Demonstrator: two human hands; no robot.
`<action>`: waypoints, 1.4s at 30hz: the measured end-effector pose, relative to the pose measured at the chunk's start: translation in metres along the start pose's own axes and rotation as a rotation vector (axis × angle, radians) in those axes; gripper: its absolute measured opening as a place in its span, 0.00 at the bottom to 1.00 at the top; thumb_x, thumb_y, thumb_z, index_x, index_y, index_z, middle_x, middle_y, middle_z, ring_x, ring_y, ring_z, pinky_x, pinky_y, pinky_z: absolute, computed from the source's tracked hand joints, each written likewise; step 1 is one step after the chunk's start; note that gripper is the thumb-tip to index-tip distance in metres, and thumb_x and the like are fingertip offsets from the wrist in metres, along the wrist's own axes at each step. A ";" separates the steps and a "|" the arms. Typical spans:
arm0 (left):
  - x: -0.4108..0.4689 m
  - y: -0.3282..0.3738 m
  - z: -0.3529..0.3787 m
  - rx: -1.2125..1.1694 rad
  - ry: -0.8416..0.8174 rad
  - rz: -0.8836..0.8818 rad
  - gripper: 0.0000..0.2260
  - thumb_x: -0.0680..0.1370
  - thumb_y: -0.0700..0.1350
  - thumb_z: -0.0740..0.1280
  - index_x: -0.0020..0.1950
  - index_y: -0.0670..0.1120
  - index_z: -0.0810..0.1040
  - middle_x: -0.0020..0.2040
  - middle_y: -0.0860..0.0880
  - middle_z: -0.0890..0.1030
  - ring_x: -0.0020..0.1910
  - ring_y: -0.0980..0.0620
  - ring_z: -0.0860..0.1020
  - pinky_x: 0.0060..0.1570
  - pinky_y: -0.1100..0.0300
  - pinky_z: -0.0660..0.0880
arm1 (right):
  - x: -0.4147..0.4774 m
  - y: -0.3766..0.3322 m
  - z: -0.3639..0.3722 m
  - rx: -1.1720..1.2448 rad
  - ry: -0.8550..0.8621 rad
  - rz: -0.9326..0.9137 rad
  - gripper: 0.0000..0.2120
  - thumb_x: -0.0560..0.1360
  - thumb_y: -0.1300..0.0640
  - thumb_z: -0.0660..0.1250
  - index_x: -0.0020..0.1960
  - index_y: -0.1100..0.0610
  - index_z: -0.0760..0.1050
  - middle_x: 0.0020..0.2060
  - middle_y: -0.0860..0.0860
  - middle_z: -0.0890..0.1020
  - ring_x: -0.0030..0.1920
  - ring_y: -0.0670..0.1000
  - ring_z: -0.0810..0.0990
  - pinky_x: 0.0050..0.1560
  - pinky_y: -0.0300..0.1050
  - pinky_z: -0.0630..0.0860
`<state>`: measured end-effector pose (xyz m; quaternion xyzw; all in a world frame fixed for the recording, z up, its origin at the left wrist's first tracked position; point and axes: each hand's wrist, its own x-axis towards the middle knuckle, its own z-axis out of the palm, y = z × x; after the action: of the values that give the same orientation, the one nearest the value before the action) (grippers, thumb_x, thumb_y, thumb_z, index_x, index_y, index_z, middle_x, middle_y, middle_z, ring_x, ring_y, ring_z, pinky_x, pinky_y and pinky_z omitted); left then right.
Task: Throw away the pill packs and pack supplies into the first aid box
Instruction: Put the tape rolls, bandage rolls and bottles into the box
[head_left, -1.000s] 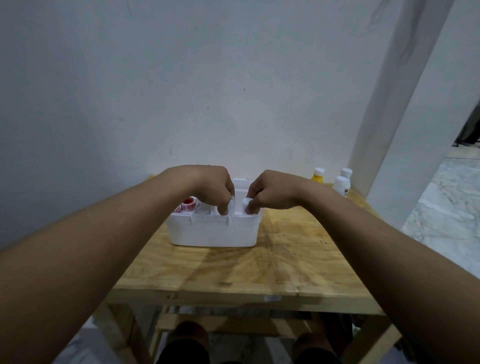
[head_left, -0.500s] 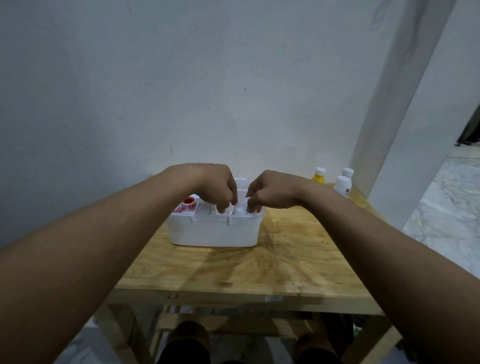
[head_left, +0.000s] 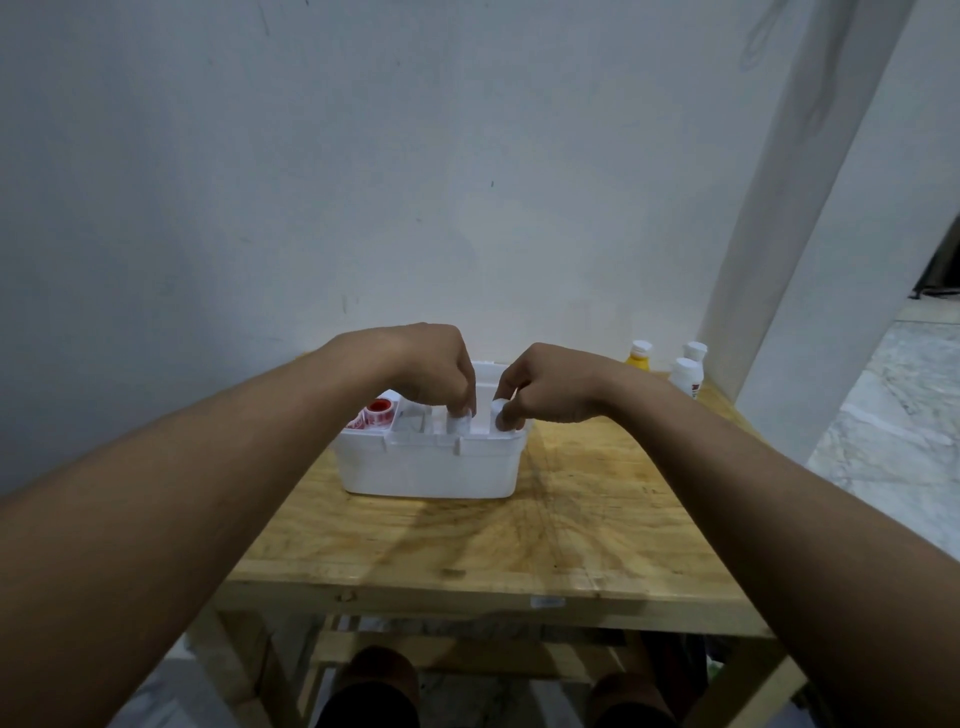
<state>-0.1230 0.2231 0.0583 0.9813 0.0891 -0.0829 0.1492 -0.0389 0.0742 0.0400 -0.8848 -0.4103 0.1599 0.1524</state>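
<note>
One wooden table (head_left: 571, 519), with the white first aid box (head_left: 431, 467) standing open-topped toward its far edge. Over the box, left hand (head_left: 436, 371) curled down round a small white item (head_left: 460, 422) in a middle compartment; right hand (head_left: 550, 387) pinching a white-capped container (head_left: 500, 409) at the right end. Three bottles (head_left: 685, 373) at the far right corner, well apart from the box. Red-and-white roll (head_left: 378, 413) in the left compartment.

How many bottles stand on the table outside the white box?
3, at the table's far right corner: yellow bottle, rear white bottle, front white bottle. More may be hidden.
</note>
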 end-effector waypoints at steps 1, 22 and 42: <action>0.000 -0.001 0.000 0.006 0.015 0.004 0.08 0.76 0.43 0.70 0.53 0.51 0.87 0.50 0.56 0.83 0.51 0.52 0.78 0.54 0.57 0.75 | 0.001 0.000 0.000 -0.004 0.002 -0.001 0.11 0.73 0.51 0.72 0.53 0.52 0.84 0.46 0.46 0.85 0.47 0.44 0.80 0.44 0.40 0.72; 0.001 0.002 -0.003 0.021 0.009 -0.015 0.11 0.75 0.44 0.69 0.55 0.51 0.86 0.55 0.54 0.84 0.55 0.51 0.79 0.61 0.52 0.76 | -0.004 -0.008 -0.004 0.005 -0.028 0.012 0.10 0.72 0.49 0.71 0.50 0.53 0.84 0.42 0.48 0.86 0.48 0.48 0.82 0.48 0.43 0.76; 0.004 0.033 -0.019 -0.074 0.267 0.081 0.13 0.75 0.40 0.64 0.53 0.51 0.84 0.46 0.57 0.81 0.54 0.52 0.78 0.54 0.57 0.75 | -0.027 0.013 -0.036 0.048 0.282 0.027 0.17 0.72 0.55 0.60 0.54 0.54 0.84 0.49 0.47 0.84 0.53 0.50 0.80 0.56 0.49 0.77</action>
<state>-0.1103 0.1990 0.0846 0.9802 0.0714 0.0577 0.1755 -0.0317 0.0399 0.0713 -0.8999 -0.3691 0.0460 0.2275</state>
